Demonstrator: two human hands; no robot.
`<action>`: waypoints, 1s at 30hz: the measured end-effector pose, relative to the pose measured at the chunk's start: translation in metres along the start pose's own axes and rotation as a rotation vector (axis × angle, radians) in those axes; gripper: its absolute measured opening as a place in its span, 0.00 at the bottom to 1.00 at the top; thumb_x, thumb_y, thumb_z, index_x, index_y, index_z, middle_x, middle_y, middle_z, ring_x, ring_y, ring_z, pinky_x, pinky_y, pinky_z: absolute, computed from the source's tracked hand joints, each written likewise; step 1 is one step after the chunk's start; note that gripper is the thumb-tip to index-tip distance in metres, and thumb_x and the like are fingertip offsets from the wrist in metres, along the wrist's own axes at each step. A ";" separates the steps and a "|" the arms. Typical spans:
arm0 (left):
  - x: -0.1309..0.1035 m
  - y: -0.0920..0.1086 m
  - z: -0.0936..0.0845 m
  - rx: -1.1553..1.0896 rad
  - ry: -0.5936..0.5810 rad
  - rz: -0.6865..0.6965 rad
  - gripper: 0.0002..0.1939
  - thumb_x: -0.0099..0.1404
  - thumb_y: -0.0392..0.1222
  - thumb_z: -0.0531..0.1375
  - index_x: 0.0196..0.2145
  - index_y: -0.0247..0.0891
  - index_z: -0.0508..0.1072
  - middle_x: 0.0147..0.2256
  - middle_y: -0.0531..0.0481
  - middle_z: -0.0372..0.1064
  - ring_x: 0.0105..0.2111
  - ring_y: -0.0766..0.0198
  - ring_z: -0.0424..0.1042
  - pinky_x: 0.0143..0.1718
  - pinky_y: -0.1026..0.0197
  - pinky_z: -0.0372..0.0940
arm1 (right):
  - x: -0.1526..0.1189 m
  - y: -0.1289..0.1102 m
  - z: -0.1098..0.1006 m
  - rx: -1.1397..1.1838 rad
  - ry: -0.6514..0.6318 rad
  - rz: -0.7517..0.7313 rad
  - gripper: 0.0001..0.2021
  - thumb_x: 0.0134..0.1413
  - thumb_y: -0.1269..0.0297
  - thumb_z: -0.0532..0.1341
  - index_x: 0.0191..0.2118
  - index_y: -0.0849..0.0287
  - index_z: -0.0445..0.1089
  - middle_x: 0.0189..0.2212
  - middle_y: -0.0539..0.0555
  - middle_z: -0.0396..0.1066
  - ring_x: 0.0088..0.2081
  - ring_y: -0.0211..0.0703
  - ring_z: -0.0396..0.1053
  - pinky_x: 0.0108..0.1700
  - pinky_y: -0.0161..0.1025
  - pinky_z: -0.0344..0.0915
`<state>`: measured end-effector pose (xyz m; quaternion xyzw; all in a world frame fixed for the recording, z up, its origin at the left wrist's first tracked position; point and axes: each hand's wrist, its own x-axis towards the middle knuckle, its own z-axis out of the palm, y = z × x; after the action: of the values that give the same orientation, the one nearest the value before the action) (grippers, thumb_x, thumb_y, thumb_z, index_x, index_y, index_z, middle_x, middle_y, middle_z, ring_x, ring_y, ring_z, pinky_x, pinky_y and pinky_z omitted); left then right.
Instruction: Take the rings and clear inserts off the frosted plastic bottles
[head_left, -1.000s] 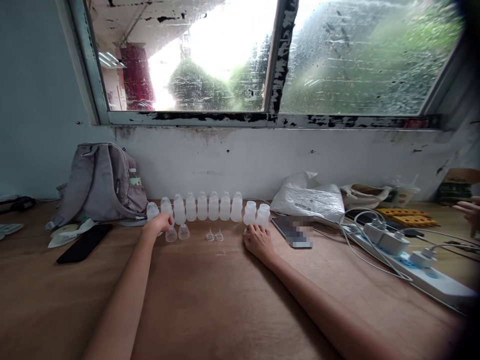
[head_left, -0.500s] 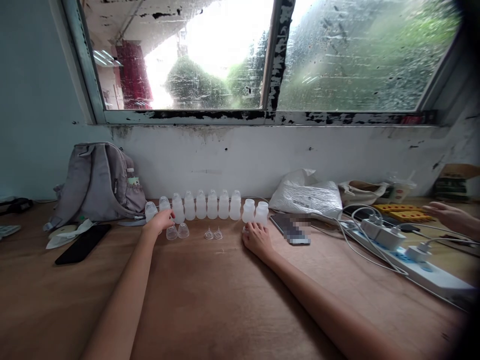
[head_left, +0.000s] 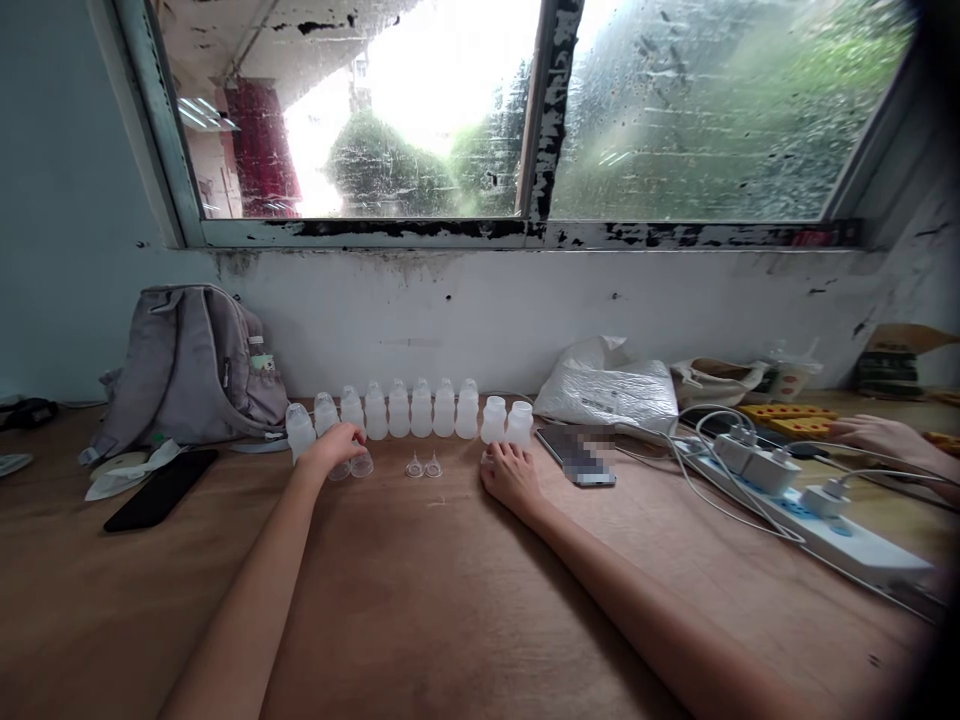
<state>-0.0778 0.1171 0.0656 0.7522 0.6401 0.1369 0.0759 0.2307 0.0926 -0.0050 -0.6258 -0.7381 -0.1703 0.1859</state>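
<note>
A row of several frosted bottles (head_left: 422, 412) with clear caps stands along the back of the table. At its right end are two bottles without caps (head_left: 494, 420). My left hand (head_left: 334, 450) reaches over two clear caps (head_left: 362, 465) in front of the row's left part, fingers curled down; whether it grips one is hidden. Two small clear nipple-shaped pieces (head_left: 424, 466) lie in the middle. My right hand (head_left: 511, 475) rests on the table just before the uncapped bottles, fingers bent over something small and pale that I cannot make out.
A grey backpack (head_left: 191, 370) and a black phone (head_left: 161, 490) are at the left. Right of the bottles lie another phone (head_left: 577, 457), a silver bag (head_left: 611, 385) and a white power strip (head_left: 832, 530) with cables. Another person's hand (head_left: 877, 437) is near yellow trays (head_left: 787, 418).
My left hand has moved right, from the leftmost bottles to over the two clear caps. My right hand has stayed in place. The other person's hand has moved left toward the yellow trays.
</note>
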 end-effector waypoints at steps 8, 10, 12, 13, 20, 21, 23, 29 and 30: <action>-0.003 0.016 -0.011 -0.022 0.046 0.081 0.11 0.53 0.43 0.54 0.33 0.37 0.71 0.35 0.46 0.70 0.38 0.57 0.67 0.35 0.64 0.59 | 0.051 -0.003 -0.036 0.138 0.258 -0.100 0.14 0.54 0.66 0.47 0.46 0.61 0.59 0.44 0.57 0.62 0.47 0.46 0.53 0.49 0.39 0.45; -0.006 0.022 -0.014 -0.032 0.057 0.109 0.11 0.54 0.43 0.54 0.33 0.37 0.71 0.36 0.46 0.69 0.38 0.58 0.67 0.36 0.65 0.59 | 0.080 -0.003 -0.045 0.140 0.261 -0.062 0.17 0.54 0.65 0.47 0.50 0.61 0.55 0.46 0.59 0.61 0.49 0.48 0.52 0.50 0.42 0.43; -0.009 0.029 -0.018 -0.043 0.073 0.132 0.12 0.55 0.44 0.53 0.34 0.38 0.71 0.37 0.46 0.69 0.39 0.58 0.67 0.36 0.65 0.59 | 0.105 -0.005 -0.048 0.133 0.186 0.001 0.21 0.53 0.64 0.49 0.53 0.60 0.52 0.50 0.60 0.57 0.53 0.53 0.47 0.51 0.47 0.39; -0.010 0.032 -0.019 -0.048 0.083 0.142 0.12 0.55 0.45 0.53 0.34 0.38 0.71 0.37 0.47 0.69 0.39 0.58 0.67 0.36 0.65 0.59 | 0.115 -0.006 -0.048 0.140 0.129 0.033 0.21 0.53 0.62 0.50 0.53 0.59 0.53 0.51 0.60 0.56 0.54 0.54 0.45 0.51 0.50 0.37; -0.025 0.060 -0.034 -0.115 0.202 0.256 0.13 0.57 0.44 0.52 0.38 0.39 0.69 0.39 0.48 0.66 0.38 0.59 0.66 0.40 0.62 0.58 | 0.105 -0.015 -0.045 0.208 0.065 0.069 0.17 0.49 0.60 0.55 0.44 0.60 0.58 0.34 0.56 0.69 0.44 0.48 0.60 0.49 0.49 0.45; -0.028 0.066 -0.034 -0.147 0.233 0.291 0.13 0.57 0.44 0.52 0.39 0.39 0.68 0.39 0.48 0.66 0.38 0.59 0.66 0.40 0.62 0.59 | 0.096 -0.016 -0.049 0.238 0.077 0.060 0.18 0.48 0.59 0.56 0.45 0.59 0.57 0.34 0.55 0.68 0.43 0.47 0.61 0.47 0.46 0.48; -0.034 0.080 -0.032 -0.242 0.267 0.360 0.15 0.56 0.45 0.55 0.42 0.40 0.66 0.41 0.48 0.64 0.39 0.60 0.65 0.40 0.61 0.59 | 0.079 -0.018 -0.060 0.395 0.110 0.023 0.21 0.45 0.56 0.58 0.45 0.58 0.56 0.34 0.53 0.68 0.39 0.44 0.63 0.42 0.41 0.53; -0.043 0.117 -0.008 -0.688 0.029 0.344 0.35 0.49 0.51 0.61 0.53 0.43 0.53 0.43 0.45 0.62 0.34 0.61 0.68 0.32 0.61 0.63 | 0.052 -0.031 -0.088 1.087 -0.066 -0.146 0.20 0.41 0.51 0.60 0.37 0.57 0.57 0.26 0.48 0.66 0.29 0.38 0.65 0.31 0.35 0.60; -0.043 0.121 -0.005 -0.774 -0.002 0.331 0.36 0.49 0.50 0.61 0.53 0.42 0.53 0.41 0.45 0.64 0.33 0.62 0.68 0.32 0.62 0.64 | 0.050 -0.033 -0.092 1.166 -0.073 -0.149 0.19 0.42 0.51 0.59 0.37 0.57 0.57 0.27 0.49 0.66 0.31 0.38 0.65 0.32 0.35 0.61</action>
<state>0.0283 0.0538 0.1011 0.7611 0.4116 0.3769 0.3306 0.1962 0.0864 0.0990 -0.3719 -0.7578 0.2728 0.4615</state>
